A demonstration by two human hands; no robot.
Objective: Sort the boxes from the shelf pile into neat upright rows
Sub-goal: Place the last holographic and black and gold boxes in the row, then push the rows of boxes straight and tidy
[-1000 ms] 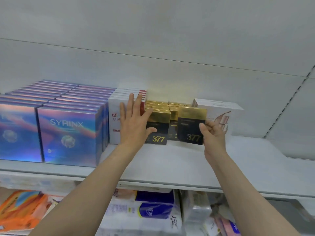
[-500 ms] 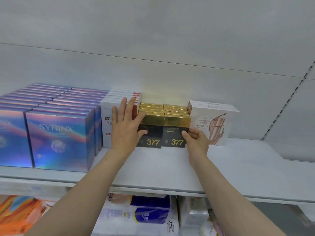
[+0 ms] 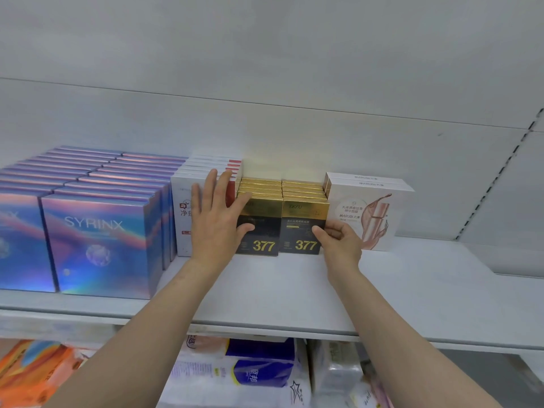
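Note:
Two rows of black and gold "377" boxes stand upright on the white shelf (image 3: 294, 293). The front box of the right row (image 3: 300, 228) is pinched at its right edge by my right hand (image 3: 340, 241), thumb on its face. It stands flush beside the front box of the left row (image 3: 265, 235). My left hand (image 3: 216, 222) lies flat with fingers spread, across the white and red boxes (image 3: 183, 228) and the left black and gold box, thumb on that box's face.
Holographic SYRINX boxes (image 3: 100, 240) fill the shelf's left in upright rows. A white MARUBI box (image 3: 371, 213) stands just right of my right hand. Bare shelf runs to the right. Wrapped tissue packs (image 3: 259, 375) and orange packs (image 3: 29, 369) sit on the shelf below.
My right hand has brought its black and gold box leftward and back into the front of the right row, upright beside the other. My left hand has stayed pressed on the boxes.

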